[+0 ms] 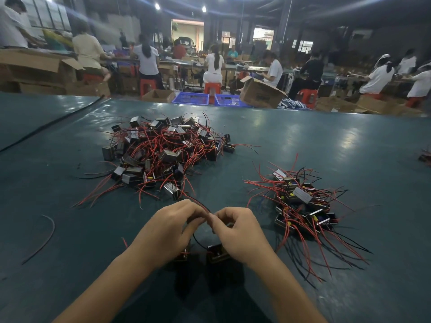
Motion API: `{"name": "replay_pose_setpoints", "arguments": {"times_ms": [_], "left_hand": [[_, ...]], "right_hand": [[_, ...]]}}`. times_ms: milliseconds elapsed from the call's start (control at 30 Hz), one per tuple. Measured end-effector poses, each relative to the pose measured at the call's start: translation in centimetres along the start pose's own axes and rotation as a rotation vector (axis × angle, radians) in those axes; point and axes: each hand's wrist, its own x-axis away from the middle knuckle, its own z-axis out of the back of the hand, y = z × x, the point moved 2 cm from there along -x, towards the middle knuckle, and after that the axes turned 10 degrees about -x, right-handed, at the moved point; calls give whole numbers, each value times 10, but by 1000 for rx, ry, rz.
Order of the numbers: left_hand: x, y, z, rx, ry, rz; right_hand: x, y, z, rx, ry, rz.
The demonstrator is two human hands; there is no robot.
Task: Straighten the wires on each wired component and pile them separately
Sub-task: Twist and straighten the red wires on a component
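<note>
- Your left hand (170,231) and right hand (241,234) both pinch a red wire (202,205), fingertips meeting.
- One black component (217,252) sits under your right hand.
- Tangled pile (163,152) lies ahead, neater pile (303,206) to the right.

Factory assembly floor, manual electronics work. Evidence:
- Large dark hall, bare ceiling with lamps (157,6), and an open doorway (187,31) at the back with a vehicle (186,42) visible through it.
- Rows of workers (213,64) sit on red stools (212,87) at long benches (251,68), most with their backs to the camera.
- Cartons (261,93) and blue crates (191,98) stand on the floor, with more cartons stacked at the left.
- In the foreground is a wide green table (326,136) carrying bulk parts. There is a big tangled heap (163,152) of small wired components and a smaller heap (300,206) to the right of it. Red and black wires (98,194) stick out of both.
</note>
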Motion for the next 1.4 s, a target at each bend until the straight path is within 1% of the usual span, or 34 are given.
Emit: {"name": "replay_pose_setpoints", "arguments": {"times_ms": [67, 133, 167, 200, 300, 367, 433, 500, 633, 700, 800, 867, 933, 1000, 1033, 1067, 1100, 1133, 1167, 1267, 1300, 1333, 1400], "left_hand": [[0, 2, 1, -44, -10, -40], [0, 3, 0, -53, -22, -56], [0, 2, 0, -41, -23, -51], [0, 0, 0, -17, -17, -38], [-1, -5, 1, 66, 10, 15], [-2, -8, 2, 95, 14, 36], [-2, -9, 2, 117, 12, 31], [-3, -9, 3, 138, 8, 30], [-2, -10, 2, 136, -13, 19], [-2, -9, 3, 104, -27, -17], [-1, -5, 5, 54, -36, -82], [-1, -1, 8, 10, -29, -120], [-2, 3, 10, -21, -12, -144], [-1, 5, 12, -36, 3, -163], [-1, 5, 12, -35, 10, -165], [-1, 5, 12, -28, 19, -158], [-1, 3, 11, -13, 30, -143], [-1, 2, 11, 11, 44, -125], [-2, 0, 10, 39, 58, -103], [-2, -5, 9, 118, 96, -26], [-2, -6, 9, 137, 107, -5], [-3, -7, 8, 151, 117, 12], [-3, -7, 8, 174, 129, 36]], "right_hand": [[-1, 2, -1, -84, -15, -108], [0, 1, -3, -135, -22, -157], [2, 0, -3, -113, -17, -130], [4, -3, -3, -39, -12, -58], [10, -10, 2, 275, -37, 246], [12, -13, 6, 317, -73, 350], [11, -14, 9, 342, -76, 420], [11, -13, 12, 364, -35, 461], [11, -14, 12, 305, 35, 429], [10, -13, 8, 228, 37, 331], [6, -12, 6, 40, 35, 97], [5, -13, 4, -187, 27, -91], [5, -11, 3, -515, -9, -368], [7, -10, 2, -750, -74, -613], [9, -9, 1, -805, -95, -668], [9, -8, 0, -822, -99, -683], [8, -7, -2, -791, -85, -647], [7, -6, -3, -709, -53, -548], [6, -6, -3, -581, -9, -380], [6, -7, 1, -85, 107, 220], [6, -7, 3, 19, 114, 357], [6, -8, 4, 91, 111, 445], [7, -8, 7, 211, 107, 527]]}}
